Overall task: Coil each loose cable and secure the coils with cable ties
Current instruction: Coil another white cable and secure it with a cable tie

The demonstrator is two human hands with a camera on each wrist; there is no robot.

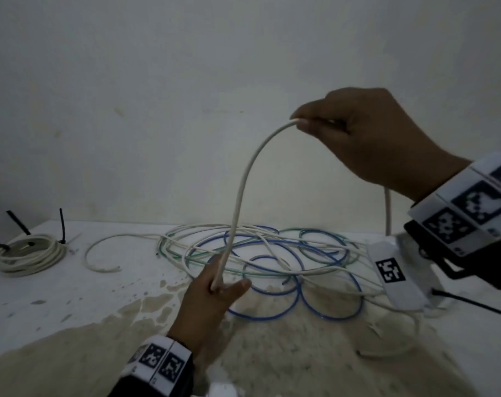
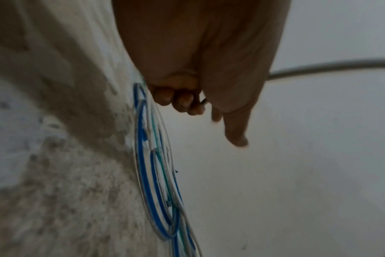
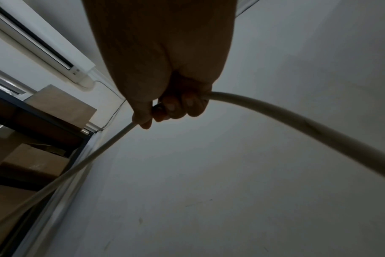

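One tied coil (image 1: 29,253) rests far left on the surface (image 1: 71,296). The left hand (image 1: 212,299) pinches the white cable (image 1: 240,190); the right hand (image 1: 366,136) clasps its arch. Judgement: keep loops equal, clear of the tangle (image 1: 272,259).

Dark sleeves (image 1: 183,379); white wrist bands (image 1: 157,363) bearing black square marker codes.

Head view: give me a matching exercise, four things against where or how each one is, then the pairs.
1. thick white cable
2. tied white coil
3. blue cable
4. short white piece

A. lying in loose loops on the table
B. held up in an arch by both hands
C. far left, with black ties
D. open curve beside the coil

Pairs: 1-B, 2-C, 3-A, 4-D
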